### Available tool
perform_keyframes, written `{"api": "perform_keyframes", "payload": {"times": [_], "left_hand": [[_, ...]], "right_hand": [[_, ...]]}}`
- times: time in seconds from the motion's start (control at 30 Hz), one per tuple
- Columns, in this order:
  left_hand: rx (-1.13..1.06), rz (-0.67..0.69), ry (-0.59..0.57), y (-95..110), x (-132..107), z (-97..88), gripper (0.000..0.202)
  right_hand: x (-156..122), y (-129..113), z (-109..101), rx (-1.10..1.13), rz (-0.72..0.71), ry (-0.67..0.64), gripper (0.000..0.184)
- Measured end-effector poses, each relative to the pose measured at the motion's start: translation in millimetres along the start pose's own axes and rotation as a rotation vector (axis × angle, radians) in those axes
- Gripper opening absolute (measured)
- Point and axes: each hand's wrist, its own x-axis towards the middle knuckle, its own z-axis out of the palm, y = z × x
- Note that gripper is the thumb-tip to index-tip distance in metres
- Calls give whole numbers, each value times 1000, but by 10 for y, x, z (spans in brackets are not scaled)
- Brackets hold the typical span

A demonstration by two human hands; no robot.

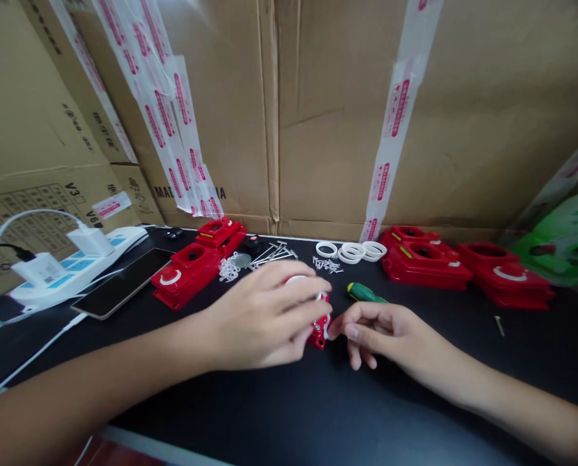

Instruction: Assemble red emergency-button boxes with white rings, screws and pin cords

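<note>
While the red housing (318, 336) is clamped in the grip of the left hand (274, 312) over the table (318, 414), it should be held steady beside the right hand (388, 327), whose grip, curled nearby, cannot be told open or pinched.

And here we have both arms in play, bare right up to the edges of view! The left arm (123, 378) slants in from the lower corner, wrist nearly straight, and the left hand (264, 314) shows us its back, knuckles up, fingers (301, 296) bent over and down in a curved grip, tips aimed across at its partner. From the other side comes the right arm (487, 395), the right hand (383, 330) turned thumb-side to the body. Look at that thumb (361, 333), nail showing, lying close by a crooked forefinger (349, 315), while two lower fingers hang loosely beneath!
</note>
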Motion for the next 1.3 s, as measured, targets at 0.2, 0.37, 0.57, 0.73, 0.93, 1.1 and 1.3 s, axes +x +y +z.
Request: {"api": "perform_keyframes", "payload": {"times": [0.2,0.37,0.57,0.73,0.93,1.1,1.3], "left_hand": [[38,48,-149,143,7,256,23],[-7,83,-59,84,-31,314,13],[-182,32,26,96,-34,250,10],[-551,-211,104,162,40,82,7],[-613,-177,47,227,49,-76,6],[-515,-16,-43,322,-16,-184,10],[-674,-94,-647,418,-48,-247,7]], "right_hand": [[-6,-25,5,-3,-2,-6,49],[-15,0,1,14,5,-46,47],[-39,-13,-14,-2,7,-54,45],[-44,25,-52,27,20,-24,40],[-52,22,-40,44,17,-60,37],[-88,6,-20,60,26,-112,38],[-104,-6,-10,20,57,-124,39]]}}
